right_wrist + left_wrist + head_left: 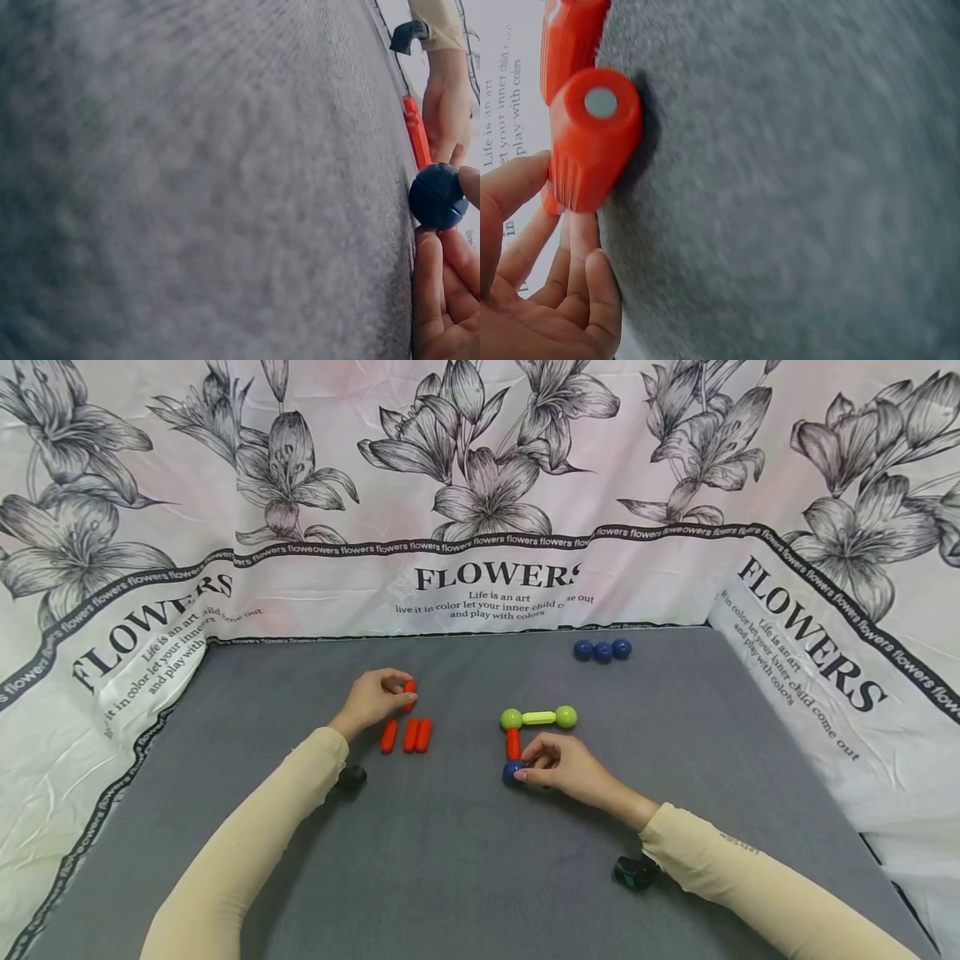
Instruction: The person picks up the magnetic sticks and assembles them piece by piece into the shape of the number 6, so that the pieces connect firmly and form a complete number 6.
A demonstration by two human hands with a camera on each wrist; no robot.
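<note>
In the head view my left hand pinches a red rod between thumb and fingers. Three more red rods lie just below it on the cloth. A red rod with a round grey end fills the near part of the left wrist view. My right hand pinches a dark blue ball, seen also in the right wrist view. That ball meets the lower end of another red rod, whose upper end meets a green ball. From there a yellow-green rod runs to a second green ball.
Three blue balls sit together at the back right of the grey cloth. A white flower-printed sheet rises behind and at both sides. Dark devices hang under the left wrist and right wrist.
</note>
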